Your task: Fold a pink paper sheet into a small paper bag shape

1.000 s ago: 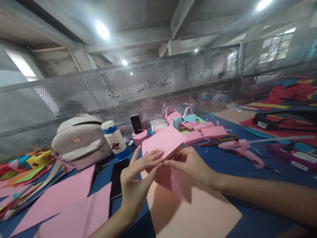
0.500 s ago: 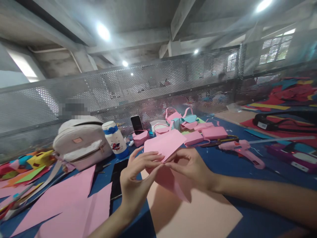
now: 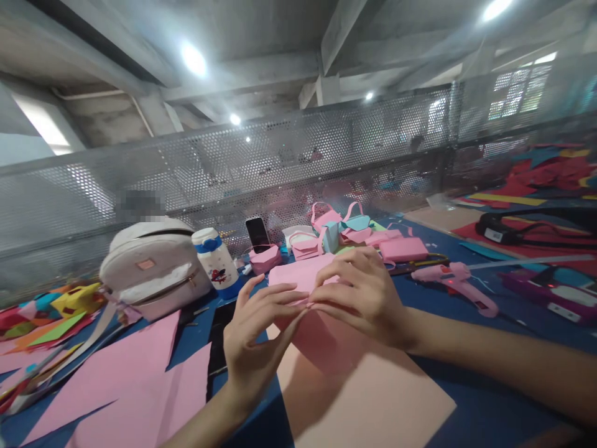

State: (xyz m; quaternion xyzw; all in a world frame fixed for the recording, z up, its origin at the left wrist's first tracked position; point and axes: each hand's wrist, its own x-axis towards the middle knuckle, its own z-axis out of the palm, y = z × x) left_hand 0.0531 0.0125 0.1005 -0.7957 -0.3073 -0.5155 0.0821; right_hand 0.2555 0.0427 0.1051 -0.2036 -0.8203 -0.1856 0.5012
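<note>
Both hands pinch a pink sheet of paper (image 3: 317, 339) above the table, one part of it bent over and another hanging down toward me. My left hand (image 3: 261, 330) grips its edge between thumb and fingers from the left. Close against it, my right hand (image 3: 361, 298) is closed on the same edge, its fingertips nearly meeting those of the left. The crease under the fingers is partly hidden. Below lies a peach-coloured sheet (image 3: 373, 404), shaded by the hands.
Pink sheets (image 3: 121, 367) lie at the left, near a white backpack (image 3: 152, 267) and a bottle (image 3: 217, 264). Small paper bags (image 3: 308, 246) and a phone (image 3: 257, 235) stand behind. At the right are a pink glue gun (image 3: 459, 286) and a purple device (image 3: 555, 292).
My right hand has turned and moved up over the paper's edge, its fingers now on top. The pink sheet's upper part has tipped lower, and its hanging part faces me more squarely.
</note>
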